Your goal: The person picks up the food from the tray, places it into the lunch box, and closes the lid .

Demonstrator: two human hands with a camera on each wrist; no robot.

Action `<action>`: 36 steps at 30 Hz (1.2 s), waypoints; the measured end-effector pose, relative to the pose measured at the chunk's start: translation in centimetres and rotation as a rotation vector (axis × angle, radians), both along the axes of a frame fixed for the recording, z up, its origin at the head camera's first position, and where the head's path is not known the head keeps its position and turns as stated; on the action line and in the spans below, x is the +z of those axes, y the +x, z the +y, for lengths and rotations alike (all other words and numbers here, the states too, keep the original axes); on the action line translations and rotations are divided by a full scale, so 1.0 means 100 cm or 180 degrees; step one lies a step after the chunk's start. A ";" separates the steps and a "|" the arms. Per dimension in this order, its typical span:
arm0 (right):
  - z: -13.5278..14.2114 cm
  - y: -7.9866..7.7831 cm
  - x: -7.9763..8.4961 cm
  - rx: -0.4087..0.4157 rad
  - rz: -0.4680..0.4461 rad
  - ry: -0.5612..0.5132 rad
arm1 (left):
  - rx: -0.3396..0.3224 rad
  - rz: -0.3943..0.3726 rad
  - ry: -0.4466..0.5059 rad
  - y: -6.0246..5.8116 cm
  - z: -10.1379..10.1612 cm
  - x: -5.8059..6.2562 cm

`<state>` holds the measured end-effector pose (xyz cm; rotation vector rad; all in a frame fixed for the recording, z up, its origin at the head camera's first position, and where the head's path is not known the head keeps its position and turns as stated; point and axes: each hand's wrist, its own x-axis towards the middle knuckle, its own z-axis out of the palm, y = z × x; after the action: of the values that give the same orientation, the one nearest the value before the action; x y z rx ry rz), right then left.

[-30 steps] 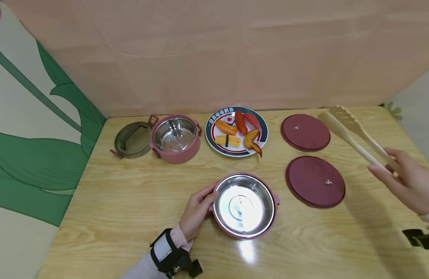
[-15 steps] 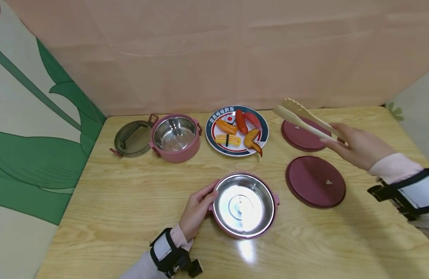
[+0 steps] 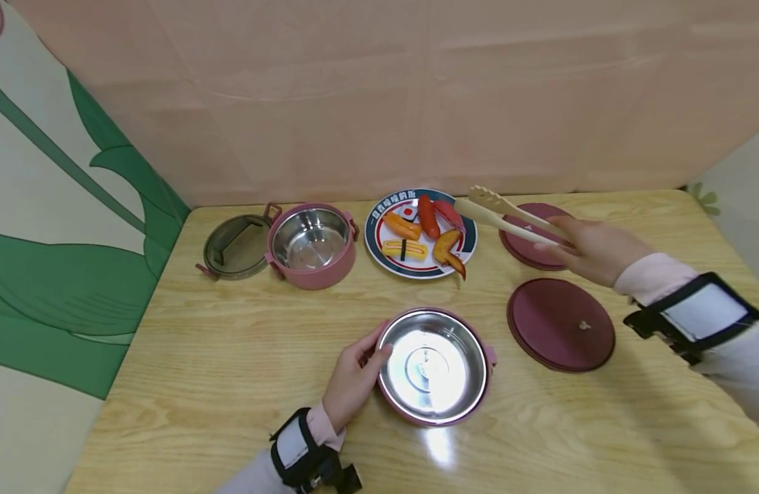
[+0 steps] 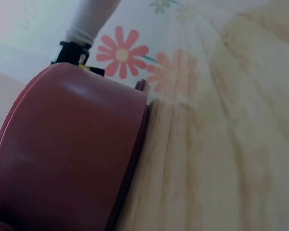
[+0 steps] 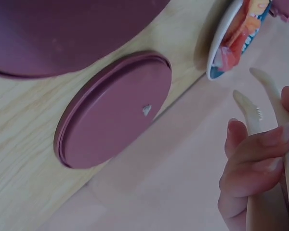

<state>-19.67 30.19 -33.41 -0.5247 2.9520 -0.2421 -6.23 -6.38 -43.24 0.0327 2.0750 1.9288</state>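
My left hand (image 3: 355, 377) grips the left side of a pink pot (image 3: 404, 410) with a shiny steel inside, its thumb over the rim. In the left wrist view the pot's wall (image 4: 77, 149) fills much of the picture and that hand is hidden. My right hand (image 3: 592, 248) holds cream-coloured tongs (image 3: 515, 223), their tips apart at the right edge of a plate (image 3: 377, 255). On this plate lie a toy chicken wing (image 3: 445, 248), a red sausage (image 3: 427, 218), a red piece (image 3: 447, 215), an orange piece (image 3: 401, 226) and a yellow piece (image 3: 392, 248) with a dark band.
A second pink pot (image 3: 314, 274) stands back left, beside a see-through lid (image 3: 246, 257). Two dark red round lids (image 3: 552, 322) lie at the right, one behind the other, the farther lid (image 5: 118, 115) partly under my right hand in the head view. A pink cloth (image 3: 355, 103) hangs behind the table.
My right hand has swung the tongs leftward from the table's right side to the plate's edge. My left hand stays on the near pot, and the food has not moved.
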 end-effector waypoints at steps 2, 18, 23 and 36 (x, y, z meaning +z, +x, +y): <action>-0.004 -0.002 -0.002 0.0003 -0.0009 -0.0017 | 0.0012 0.0098 -0.0061 0.001 0.002 -0.001; -0.021 -0.016 -0.008 -0.0018 -0.0181 -0.0118 | 0.0317 0.0101 0.0012 0.005 0.014 -0.006; -0.023 -0.020 -0.009 0.0002 -0.0221 -0.0048 | 0.0368 0.0067 -0.0005 0.004 0.014 -0.006; -0.027 -0.027 -0.010 0.0062 -0.0249 0.0029 | 0.0509 0.0345 -0.0076 -0.009 0.013 -0.007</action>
<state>-22.33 27.53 -34.39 -0.5299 2.8696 -0.2413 -7.10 -5.10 -43.89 -0.0357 2.2322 2.0356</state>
